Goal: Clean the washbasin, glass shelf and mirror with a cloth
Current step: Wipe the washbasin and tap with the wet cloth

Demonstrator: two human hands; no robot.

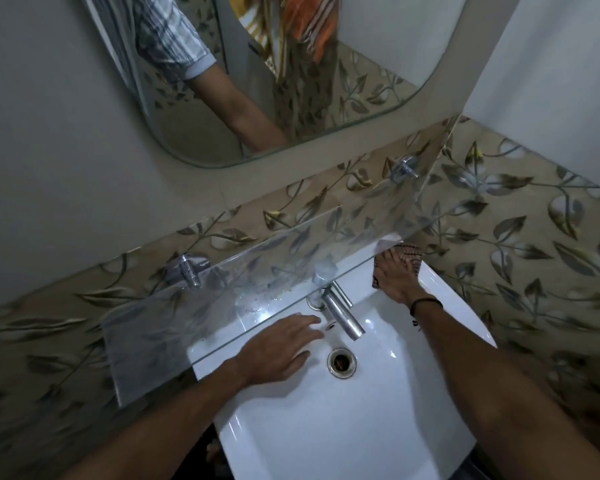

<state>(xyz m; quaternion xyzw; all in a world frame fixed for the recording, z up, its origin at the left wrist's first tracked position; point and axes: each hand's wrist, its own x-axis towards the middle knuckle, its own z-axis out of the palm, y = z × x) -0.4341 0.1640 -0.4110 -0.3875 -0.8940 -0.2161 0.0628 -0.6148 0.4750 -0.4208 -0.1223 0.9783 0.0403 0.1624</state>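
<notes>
Under the shelf (222, 271) the right hand (395, 277), fingers spread, presses the cloth (410, 252) on the basin's (343, 431) back corner; the left hand (279, 349) lies flat, fingers straight, beside the drain (342, 363).

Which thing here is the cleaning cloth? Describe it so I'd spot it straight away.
Start at the white washbasin and go to its far right corner, past the metal tap. The cloth lies there under the right hand: the only dark, patterned fabric on the white ceramic.
</notes>
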